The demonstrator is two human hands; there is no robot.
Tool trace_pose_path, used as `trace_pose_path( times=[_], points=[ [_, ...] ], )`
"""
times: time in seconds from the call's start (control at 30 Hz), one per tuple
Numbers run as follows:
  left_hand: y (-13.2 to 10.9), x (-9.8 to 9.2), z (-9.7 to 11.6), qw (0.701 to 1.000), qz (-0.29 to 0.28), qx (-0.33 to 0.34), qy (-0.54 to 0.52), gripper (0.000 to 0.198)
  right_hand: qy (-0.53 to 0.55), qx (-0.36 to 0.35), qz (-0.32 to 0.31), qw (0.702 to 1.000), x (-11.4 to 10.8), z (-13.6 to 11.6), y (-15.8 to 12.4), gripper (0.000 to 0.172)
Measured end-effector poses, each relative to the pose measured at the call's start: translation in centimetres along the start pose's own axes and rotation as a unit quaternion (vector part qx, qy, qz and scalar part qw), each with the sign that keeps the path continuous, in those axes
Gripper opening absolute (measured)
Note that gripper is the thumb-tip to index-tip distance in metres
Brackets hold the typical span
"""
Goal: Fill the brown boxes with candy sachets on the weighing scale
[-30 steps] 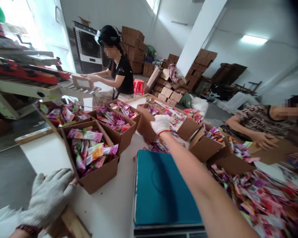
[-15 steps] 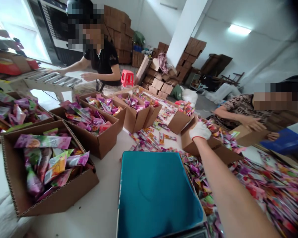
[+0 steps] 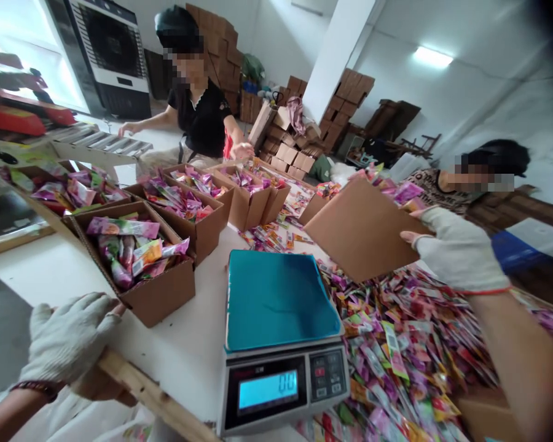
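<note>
My right hand (image 3: pixel 458 252), in a white knit glove, grips a brown cardboard box (image 3: pixel 362 230) by its side and holds it in the air, tilted, with colourful packets showing over its top edge. The box hangs above the heap of candy packets (image 3: pixel 405 344), just right of the scale (image 3: pixel 281 337) with its teal platter and a lit display reading 0.0. My left hand (image 3: pixel 69 337), also gloved, curls over the wooden edge of the table (image 3: pixel 133 380), beside the nearest filled box (image 3: pixel 142 264).
Several open cartons of packets (image 3: pixel 198 209) stand in rows across the white table. One person in black works at a roller conveyor (image 3: pixel 101 144) at the back; another sits at the right. Stacked cartons (image 3: pixel 350 98) and a cooler fan (image 3: pixel 105 55) stand behind.
My right hand has lifted a box from the far side of the table and brought it towards me, above the packets. My left hand is back in view on the table edge.
</note>
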State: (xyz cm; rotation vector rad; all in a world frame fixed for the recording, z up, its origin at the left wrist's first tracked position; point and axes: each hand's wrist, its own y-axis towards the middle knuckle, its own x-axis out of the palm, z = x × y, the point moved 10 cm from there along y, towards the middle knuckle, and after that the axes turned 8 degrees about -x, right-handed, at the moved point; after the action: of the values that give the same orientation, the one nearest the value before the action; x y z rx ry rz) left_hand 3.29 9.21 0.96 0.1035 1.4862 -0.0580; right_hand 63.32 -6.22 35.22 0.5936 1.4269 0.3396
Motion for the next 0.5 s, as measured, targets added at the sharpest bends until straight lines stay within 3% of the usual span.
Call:
trace_pose_path(
  times=[0.1,0.23,0.3,0.37,0.43,0.5],
  points=[
    [-0.2,-0.3,-0.1,1.0,0.001,-0.005,0.005,0.051,0.083,-0.009,-0.014,0.996,-1.8,-4.5,-2.3,0.031],
    [-0.3,-0.9,0.2,1.0,0.006,-0.016,0.0,0.048,0.208,-0.065,-0.132,0.967,1.4,-11.3,-5.6,0.032],
    [-0.5,-1.2,0.4,1.0,0.004,-0.023,-0.001,0.048,0.245,-0.088,-0.149,0.954,1.6,-13.1,-6.5,0.023],
    [-0.7,-1.5,0.8,1.0,-0.002,-0.025,-0.003,0.048,0.282,-0.102,-0.112,0.948,0.0,-13.4,-6.7,0.021],
    [-0.9,-1.9,1.0,1.0,-0.006,-0.028,-0.004,0.05,0.297,-0.097,-0.024,0.95,-3.0,-12.1,-6.3,0.025],
    [-1.1,-2.1,1.3,1.0,-0.012,-0.028,-0.007,0.052,0.244,-0.081,0.068,0.964,-5.8,-10.0,-5.9,0.026]
  ],
)
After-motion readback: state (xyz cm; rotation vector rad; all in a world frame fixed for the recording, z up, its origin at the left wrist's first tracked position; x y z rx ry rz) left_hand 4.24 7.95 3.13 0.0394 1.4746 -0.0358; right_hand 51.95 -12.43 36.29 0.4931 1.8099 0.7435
